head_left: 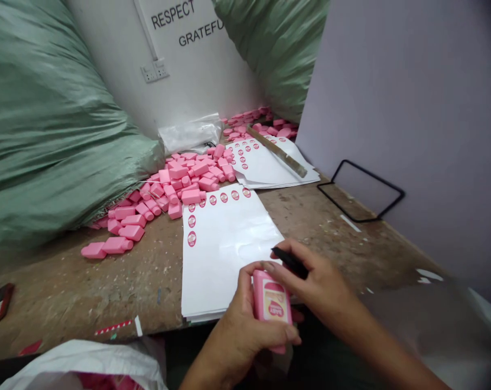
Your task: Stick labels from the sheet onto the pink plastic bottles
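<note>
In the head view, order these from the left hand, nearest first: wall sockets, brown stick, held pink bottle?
1. Held pink bottle: in the left hand.
2. Brown stick: ahead, across rear sheets.
3. Wall sockets: back wall, left.

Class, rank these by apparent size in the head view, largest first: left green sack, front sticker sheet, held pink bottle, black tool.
1. Left green sack
2. Front sticker sheet
3. Pink bottle, in the left hand
4. Black tool, partly covered by the right hand

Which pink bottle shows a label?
The pink bottle in the left hand: its visible face carries a label. The piled bottles on the table look plain pink.
</note>
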`<state>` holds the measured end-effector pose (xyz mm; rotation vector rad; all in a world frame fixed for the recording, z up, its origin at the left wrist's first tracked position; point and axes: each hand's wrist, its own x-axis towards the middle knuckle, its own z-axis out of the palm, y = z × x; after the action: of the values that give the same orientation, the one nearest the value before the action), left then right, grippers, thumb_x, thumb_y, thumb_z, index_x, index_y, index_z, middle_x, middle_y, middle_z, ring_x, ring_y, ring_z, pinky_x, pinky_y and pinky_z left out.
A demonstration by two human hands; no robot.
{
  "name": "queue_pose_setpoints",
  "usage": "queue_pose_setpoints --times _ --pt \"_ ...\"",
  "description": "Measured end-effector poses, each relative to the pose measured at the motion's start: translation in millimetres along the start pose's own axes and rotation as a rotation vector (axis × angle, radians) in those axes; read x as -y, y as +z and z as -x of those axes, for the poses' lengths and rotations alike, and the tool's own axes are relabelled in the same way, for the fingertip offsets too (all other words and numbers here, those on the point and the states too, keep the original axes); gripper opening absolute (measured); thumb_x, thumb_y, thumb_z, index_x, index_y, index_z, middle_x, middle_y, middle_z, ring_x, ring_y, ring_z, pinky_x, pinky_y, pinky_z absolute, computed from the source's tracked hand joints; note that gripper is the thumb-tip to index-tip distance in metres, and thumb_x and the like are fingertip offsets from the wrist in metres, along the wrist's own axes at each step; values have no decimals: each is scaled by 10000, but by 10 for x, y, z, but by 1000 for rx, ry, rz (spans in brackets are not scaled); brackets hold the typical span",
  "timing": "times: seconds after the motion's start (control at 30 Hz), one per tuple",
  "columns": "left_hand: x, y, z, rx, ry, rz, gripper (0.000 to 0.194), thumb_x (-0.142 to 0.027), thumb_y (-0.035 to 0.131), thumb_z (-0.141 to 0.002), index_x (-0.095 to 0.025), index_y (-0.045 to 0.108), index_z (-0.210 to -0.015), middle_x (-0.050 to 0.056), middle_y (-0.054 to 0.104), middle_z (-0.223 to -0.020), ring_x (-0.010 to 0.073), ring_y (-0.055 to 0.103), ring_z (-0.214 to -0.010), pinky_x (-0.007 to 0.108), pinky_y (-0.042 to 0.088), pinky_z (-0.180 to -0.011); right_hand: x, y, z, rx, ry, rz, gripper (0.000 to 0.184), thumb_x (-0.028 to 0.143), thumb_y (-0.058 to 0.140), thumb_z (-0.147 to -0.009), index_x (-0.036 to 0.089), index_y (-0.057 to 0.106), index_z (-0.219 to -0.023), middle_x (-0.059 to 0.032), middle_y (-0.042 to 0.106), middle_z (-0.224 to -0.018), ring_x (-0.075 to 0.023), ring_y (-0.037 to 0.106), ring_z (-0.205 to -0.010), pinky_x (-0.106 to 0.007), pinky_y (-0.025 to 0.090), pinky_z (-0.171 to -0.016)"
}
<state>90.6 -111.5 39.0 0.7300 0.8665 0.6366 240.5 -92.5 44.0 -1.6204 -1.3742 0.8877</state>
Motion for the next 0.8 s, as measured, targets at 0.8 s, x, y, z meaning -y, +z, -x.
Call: queue_pose_setpoints --times 0.8 --pt "-41 -1213 848 -530 475 -1488 500 -428 536 -855 -231 547 -1315 118 512 -1409 322 380 -1361 551 313 -1100 -927 -257 -500 -67 54 371 472 604 565 -667 234 755 -890 -124 745 -904 -398 643 -861 -438 443 -673"
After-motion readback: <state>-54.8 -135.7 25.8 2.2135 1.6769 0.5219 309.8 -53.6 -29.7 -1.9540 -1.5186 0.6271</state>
